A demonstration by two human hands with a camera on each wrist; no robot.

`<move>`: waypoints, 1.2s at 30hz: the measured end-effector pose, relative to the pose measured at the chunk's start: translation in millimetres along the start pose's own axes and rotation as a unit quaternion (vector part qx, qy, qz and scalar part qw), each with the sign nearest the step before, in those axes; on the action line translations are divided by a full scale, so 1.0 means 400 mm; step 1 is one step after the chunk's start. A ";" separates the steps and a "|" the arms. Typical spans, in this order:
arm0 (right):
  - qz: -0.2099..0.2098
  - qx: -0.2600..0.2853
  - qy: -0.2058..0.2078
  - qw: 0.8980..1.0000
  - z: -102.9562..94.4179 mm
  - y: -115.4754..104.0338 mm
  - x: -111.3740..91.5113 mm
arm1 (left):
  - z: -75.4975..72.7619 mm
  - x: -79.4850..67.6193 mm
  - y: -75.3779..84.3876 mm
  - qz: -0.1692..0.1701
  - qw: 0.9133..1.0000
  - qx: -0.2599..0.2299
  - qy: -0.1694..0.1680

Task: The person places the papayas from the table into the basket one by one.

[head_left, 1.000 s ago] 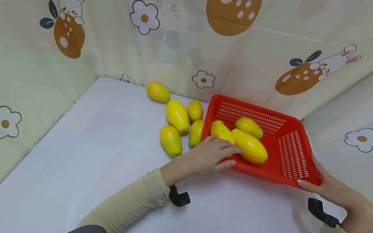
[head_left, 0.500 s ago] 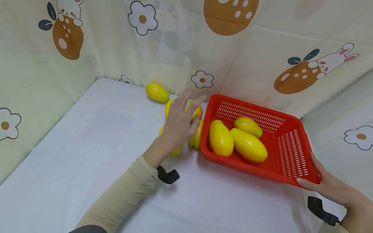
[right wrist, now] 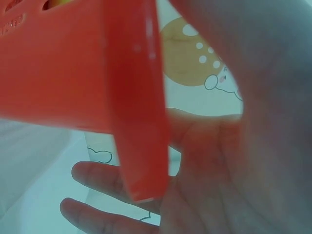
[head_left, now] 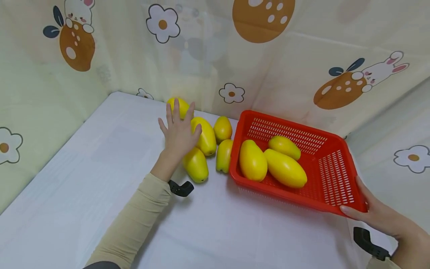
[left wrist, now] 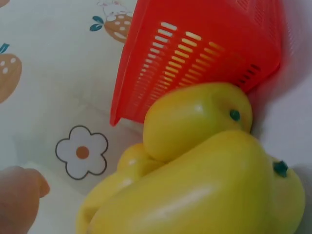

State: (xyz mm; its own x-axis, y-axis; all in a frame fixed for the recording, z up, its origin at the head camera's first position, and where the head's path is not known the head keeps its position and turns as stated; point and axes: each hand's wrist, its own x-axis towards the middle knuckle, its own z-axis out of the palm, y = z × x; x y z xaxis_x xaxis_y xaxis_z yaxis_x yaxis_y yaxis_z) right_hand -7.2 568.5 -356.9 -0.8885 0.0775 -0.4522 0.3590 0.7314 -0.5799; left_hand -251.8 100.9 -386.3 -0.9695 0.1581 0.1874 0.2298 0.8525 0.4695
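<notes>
Red basket (head_left: 312,170): long axis slants near-right; right hand (head_left: 379,216) holds end.

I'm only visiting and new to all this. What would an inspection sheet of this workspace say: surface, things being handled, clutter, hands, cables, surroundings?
Surface: white table, in shadow beside the near arm.
Job's things: red basket with slotted walls, holding three yellow fruits; five loose fruits lie on the table to its left in the head view.
Clutter: nothing seen.
Hands: left hand has its fingers spread over the farthest fruit, contact unclear; right hand holds the basket's near right corner.
Cables: nothing seen; each wrist bears a black curved piece.
Surroundings: pale patterned cloth hangs behind the table.
</notes>
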 end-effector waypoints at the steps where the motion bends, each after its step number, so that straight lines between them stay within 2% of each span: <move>1: 0.001 0.000 -0.001 1.000 0.001 0.000 0.000 | 0.003 0.001 -0.006 -0.008 1.000 -0.003 -0.013; 4: -0.002 -0.003 0.002 1.000 0.002 -0.002 0.001 | 0.012 0.004 -0.021 -0.020 0.998 -0.011 -0.051; 10: -0.001 -0.009 0.007 1.000 0.003 -0.004 0.001 | 0.033 0.005 -0.034 -0.021 0.994 0.001 -0.106; 17: -0.010 -0.009 0.003 1.000 0.003 0.000 0.000 | 0.059 0.000 -0.032 -0.022 0.986 -0.040 -0.162; 26: -0.008 -0.009 0.006 1.000 0.004 0.004 0.004 | 0.079 -0.008 -0.015 0.022 0.984 -0.062 -0.165; 36: -0.004 -0.007 0.005 1.000 0.002 0.003 0.004 | 0.098 -0.013 -0.009 0.037 0.978 -0.122 -0.168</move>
State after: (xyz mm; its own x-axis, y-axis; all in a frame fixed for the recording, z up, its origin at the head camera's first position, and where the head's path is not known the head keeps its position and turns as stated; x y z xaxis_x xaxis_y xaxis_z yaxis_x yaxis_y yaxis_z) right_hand -8.0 569.1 -359.0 -0.8944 0.0776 -0.4405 0.3471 0.7416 -0.5740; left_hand -250.7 116.6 -422.6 -0.9137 0.4038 -0.0459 0.2737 0.6950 0.6649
